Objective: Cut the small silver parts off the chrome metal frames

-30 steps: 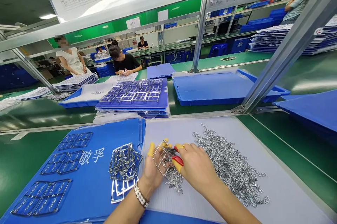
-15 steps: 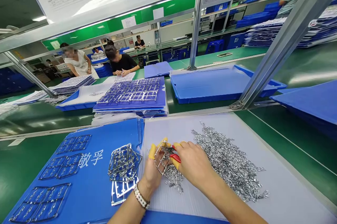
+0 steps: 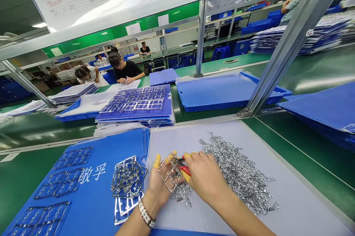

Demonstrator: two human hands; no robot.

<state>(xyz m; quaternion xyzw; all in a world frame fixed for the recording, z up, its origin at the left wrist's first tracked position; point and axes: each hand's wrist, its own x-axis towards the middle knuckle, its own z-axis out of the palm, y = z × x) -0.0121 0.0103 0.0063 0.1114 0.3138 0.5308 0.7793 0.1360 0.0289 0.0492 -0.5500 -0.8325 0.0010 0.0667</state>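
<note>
My left hand [image 3: 158,180], with yellow finger cots, is closed on a shiny metal sprue frame [image 3: 167,183] held up over the white sheet. From the right, my right hand [image 3: 204,173], also in yellow finger cots, grips red-handled cutting pliers [image 3: 185,169]. The jaws meet the frame's upper right part; the exact spot of contact is too small to tell. A small heap of silvery parts [image 3: 183,195] lies beneath the frame. Right of my hands spreads a large pile of small silvery parts [image 3: 241,173]. Stacked frames [image 3: 129,177] rest left of my left hand.
More frames [image 3: 58,182] lie in a column on the blue sheet [image 3: 91,206]. Behind are a stack of sheets bearing frames [image 3: 135,99] and a blue tray [image 3: 213,91]. A metal post [image 3: 288,43] rises at the right. Co-workers sit across the bench.
The frame in my left hand has turned, showing more of its open grid. The pliers remain at its upper right. The view has shifted slightly, and a co-worker at the back left has bent lower.
</note>
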